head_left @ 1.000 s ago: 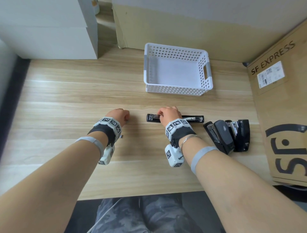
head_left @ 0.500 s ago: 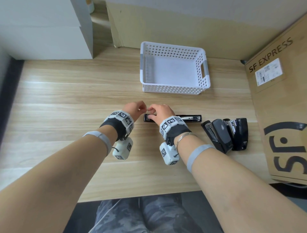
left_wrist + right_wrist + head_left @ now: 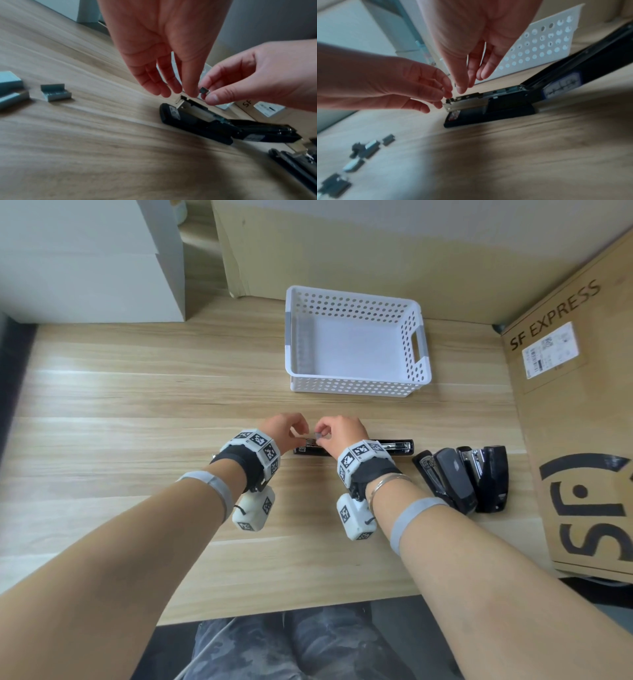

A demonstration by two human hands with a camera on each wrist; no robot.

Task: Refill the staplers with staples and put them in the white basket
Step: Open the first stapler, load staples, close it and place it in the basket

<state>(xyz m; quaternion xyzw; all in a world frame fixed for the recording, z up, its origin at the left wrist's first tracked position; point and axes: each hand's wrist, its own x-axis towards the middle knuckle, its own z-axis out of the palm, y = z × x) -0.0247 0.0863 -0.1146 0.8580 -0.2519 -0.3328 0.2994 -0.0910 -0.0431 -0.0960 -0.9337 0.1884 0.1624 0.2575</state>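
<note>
A black stapler lies swung open and flat on the wooden table, its metal staple channel facing up. Both hands meet just above its left end. My right hand pinches a short grey strip of staples between thumb and forefinger. My left hand pinches at the same spot, fingertips against the channel's front end. The white perforated basket stands behind the stapler with nothing in it. Two more black staplers lie side by side to the right.
Several loose staple strips lie on the table to the left, hidden under my left wrist in the head view. A large SF EXPRESS cardboard box walls the right side. White boxes stand at the back left.
My left hand has come in from the left, where it lay curled on the table, and now meets the right. The right hand has lifted off the stapler's left end.
</note>
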